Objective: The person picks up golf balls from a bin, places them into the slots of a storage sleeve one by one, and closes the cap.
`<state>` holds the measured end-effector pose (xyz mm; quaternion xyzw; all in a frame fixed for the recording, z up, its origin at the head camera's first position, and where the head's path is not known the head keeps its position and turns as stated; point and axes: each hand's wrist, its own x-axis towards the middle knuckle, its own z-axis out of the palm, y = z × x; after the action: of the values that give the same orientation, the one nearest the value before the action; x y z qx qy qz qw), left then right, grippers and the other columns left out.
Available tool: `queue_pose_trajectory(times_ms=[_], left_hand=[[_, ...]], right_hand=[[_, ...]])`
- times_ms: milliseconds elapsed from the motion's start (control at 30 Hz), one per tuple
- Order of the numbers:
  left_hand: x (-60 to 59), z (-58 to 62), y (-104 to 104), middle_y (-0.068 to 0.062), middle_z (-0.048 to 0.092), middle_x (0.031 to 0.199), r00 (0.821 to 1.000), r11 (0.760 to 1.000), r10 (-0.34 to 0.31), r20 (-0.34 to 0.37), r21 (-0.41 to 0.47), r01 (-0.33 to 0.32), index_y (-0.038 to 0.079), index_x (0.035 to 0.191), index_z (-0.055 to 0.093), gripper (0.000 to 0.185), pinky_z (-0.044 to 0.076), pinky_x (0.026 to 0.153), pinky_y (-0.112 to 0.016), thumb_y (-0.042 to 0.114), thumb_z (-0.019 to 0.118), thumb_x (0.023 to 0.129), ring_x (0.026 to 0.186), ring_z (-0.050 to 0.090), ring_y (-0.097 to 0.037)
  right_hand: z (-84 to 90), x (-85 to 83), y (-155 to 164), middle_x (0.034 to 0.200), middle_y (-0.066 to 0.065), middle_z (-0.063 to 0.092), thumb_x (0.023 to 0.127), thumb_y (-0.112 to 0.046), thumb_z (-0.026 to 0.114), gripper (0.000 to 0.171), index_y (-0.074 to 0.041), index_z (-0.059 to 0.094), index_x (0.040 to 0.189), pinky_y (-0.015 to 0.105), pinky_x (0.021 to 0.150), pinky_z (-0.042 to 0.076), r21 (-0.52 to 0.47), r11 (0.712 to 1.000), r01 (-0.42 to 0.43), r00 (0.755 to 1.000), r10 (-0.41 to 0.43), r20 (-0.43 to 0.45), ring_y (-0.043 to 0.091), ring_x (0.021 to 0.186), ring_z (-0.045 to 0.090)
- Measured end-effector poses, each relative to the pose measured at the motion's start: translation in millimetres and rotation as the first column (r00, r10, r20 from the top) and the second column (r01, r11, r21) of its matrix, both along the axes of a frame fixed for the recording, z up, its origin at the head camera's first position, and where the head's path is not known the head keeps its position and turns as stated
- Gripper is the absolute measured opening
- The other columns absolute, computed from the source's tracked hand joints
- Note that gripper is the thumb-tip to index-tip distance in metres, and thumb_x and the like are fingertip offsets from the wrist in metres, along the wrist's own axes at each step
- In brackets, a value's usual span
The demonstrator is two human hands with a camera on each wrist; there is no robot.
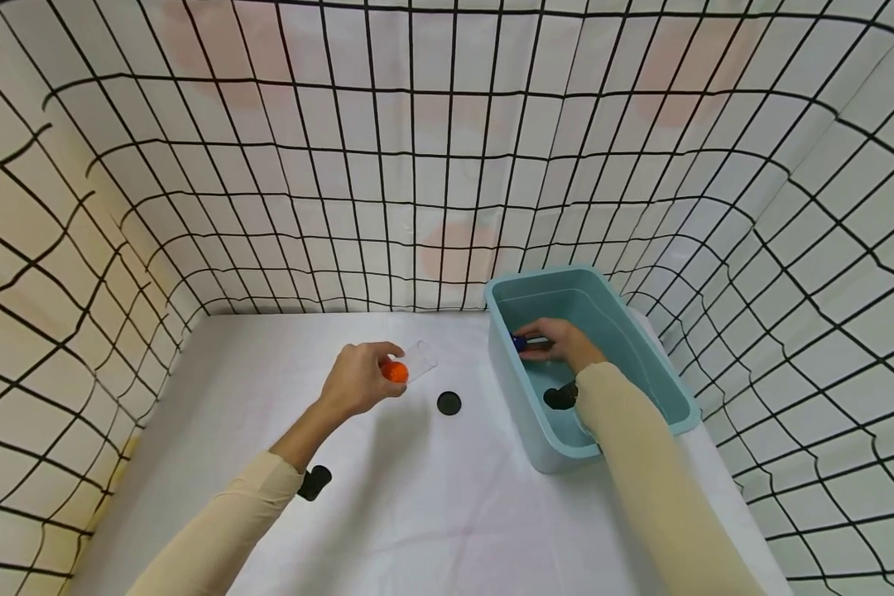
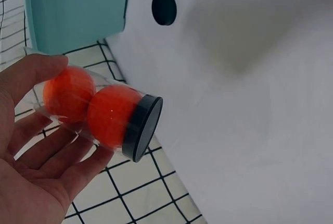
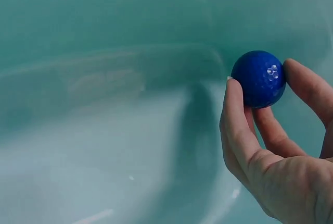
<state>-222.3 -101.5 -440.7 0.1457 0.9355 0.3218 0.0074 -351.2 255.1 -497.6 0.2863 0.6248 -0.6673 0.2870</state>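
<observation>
- Head view: The left hand (image 1: 359, 381) was over the white table (image 1: 417, 513), a bit left of the middle. Its fingers were curled round a clear tube (image 1: 415, 362). An orange ball (image 1: 395, 372) showed inside the tube, right by the fingers.
- A black cap (image 1: 449, 403) lay flat on the table, just right of the tube and near the bin.
- A teal bin (image 1: 663, 389) stood on the right side of the table. The right hand (image 1: 562, 341) was down inside it, at the far end, pinching a blue ball (image 1: 519, 343).
- A black thing (image 1: 561, 396) lay on the bin floor, nearer than the hand. I could not tell what it was.
- Black and white grid walls (image 1: 268, 182) stood all round the table.
- Left wrist view: The left hand (image 2: 36, 172) held the tube (image 2: 93, 112) with the thumb on top and the fingers under it. Two orange balls (image 2: 112, 115) sat in the tube, touching each other. A black lid (image 2: 143, 127) closed the tube's end, next to one ball. The loose cap (image 2: 164, 8) lay on the table (image 2: 250, 104) farther off, near the bin (image 2: 78, 8).
- Right wrist view: The right hand (image 3: 276, 146) pinched the blue ball (image 3: 258, 78) between the thumb and a finger. The ball was up off the bin (image 3: 104, 104) floor, close to the bin's wall.
</observation>
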Motion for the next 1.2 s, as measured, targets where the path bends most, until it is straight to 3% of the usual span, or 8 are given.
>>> queue_pose_trajectory(times_ms=[100,233,467,600,800,867,1033,1200], left_hand=[[-1.2,0.9,3,-0.011,0.076,0.095,1.000,1.000,-0.008,-0.007,0.008,0.009,0.007,0.113,0.075,0.039,0.057,0.072,-0.033,0.015,0.085,0.076,0.078,0.065,-0.021],[-2.4,1.1,9,-0.011,0.076,0.095,1.000,1.000,-0.019,-0.003,0.022,0.019,0.008,0.113,0.075,0.039,0.056,0.072,-0.033,0.015,0.085,0.076,0.079,0.065,-0.020],[-3.1,2.5,15,-0.012,0.075,0.097,0.999,0.999,-0.035,0.003,0.012,0.035,0.006,0.117,0.074,0.043,0.056,0.072,-0.032,0.016,0.085,0.077,0.080,0.065,-0.021],[-2.7,2.9,16,-0.011,0.075,0.096,0.999,0.999,-0.032,-0.001,0.004,0.032,0.007,0.116,0.074,0.042,0.056,0.072,-0.032,0.016,0.085,0.076,0.080,0.064,-0.021],[-2.1,3.3,19,-0.012,0.075,0.097,0.999,0.999,-0.039,0.009,0.013,0.039,0.008,0.115,0.074,0.041,0.056,0.071,-0.031,0.016,0.085,0.077,0.079,0.064,-0.021],[-1.8,3.8,21,-0.012,0.075,0.097,0.999,0.999,-0.045,0.013,0.014,0.044,0.007,0.116,0.074,0.041,0.055,0.070,-0.030,0.016,0.084,0.077,0.078,0.064,-0.021],[-1.8,6.4,24,-0.011,0.074,0.095,0.999,0.999,-0.050,0.007,0.014,0.050,0.008,0.114,0.074,0.040,0.055,0.069,-0.029,0.015,0.084,0.076,0.076,0.063,-0.020],[-2.9,10.3,27,-0.011,0.074,0.096,0.998,0.998,-0.061,-0.005,0.010,0.061,0.009,0.113,0.075,0.039,0.056,0.069,-0.030,0.016,0.085,0.076,0.077,0.063,-0.020]], right_hand=[[12.5,1.0,7,0.126,0.014,0.053,0.096,-0.004,0.066,0.004,-0.005,0.068,0.099,0.039,0.107,0.049,-0.045,0.998,0.034,0.999,-0.033,0.007,0.029,0.118,0.058],[28.4,2.6,18,0.128,0.014,0.052,0.097,-0.004,0.064,0.014,-0.005,0.073,0.088,0.040,0.108,0.048,-0.098,0.994,0.039,0.999,-0.040,-0.008,0.030,0.119,0.058],[55.8,10.7,34,0.134,0.016,0.046,0.102,-0.006,0.058,0.022,-0.005,0.075,0.088,0.040,0.113,0.042,-0.153,0.988,-0.013,0.997,0.002,-0.071,0.031,0.130,0.049],[70.8,18.1,37,0.150,0.020,0.038,0.102,-0.009,0.058,0.021,-0.009,0.075,0.089,0.039,0.115,0.039,-0.118,0.990,-0.073,0.990,0.058,-0.130,0.030,0.130,0.050],[92.0,28.0,39,0.163,0.024,0.026,0.100,-0.009,0.062,0.008,-0.009,0.068,0.105,0.037,0.111,0.044,-0.055,0.989,-0.139,0.971,0.126,-0.205,0.030,0.130,0.051],[99.5,31.3,35,0.161,0.025,0.030,0.099,-0.009,0.063,0.023,-0.005,0.062,0.122,0.037,0.109,0.047,-0.033,0.987,-0.157,0.965,0.146,-0.219,0.031,0.133,0.051],[119.5,40.1,17,0.156,0.027,0.038,0.099,-0.009,0.063,0.059,0.003,0.037,0.151,0.041,0.111,0.045,0.051,0.963,-0.266,0.923,0.270,-0.274,0.032,0.136,0.051],[136.0,50.9,-7,0.146,0.028,0.049,0.099,-0.010,0.063,0.052,0.009,0.044,0.143,0.046,0.110,0.046,0.130,0.927,-0.353,0.864,0.376,-0.335,0.027,0.119,0.063]])
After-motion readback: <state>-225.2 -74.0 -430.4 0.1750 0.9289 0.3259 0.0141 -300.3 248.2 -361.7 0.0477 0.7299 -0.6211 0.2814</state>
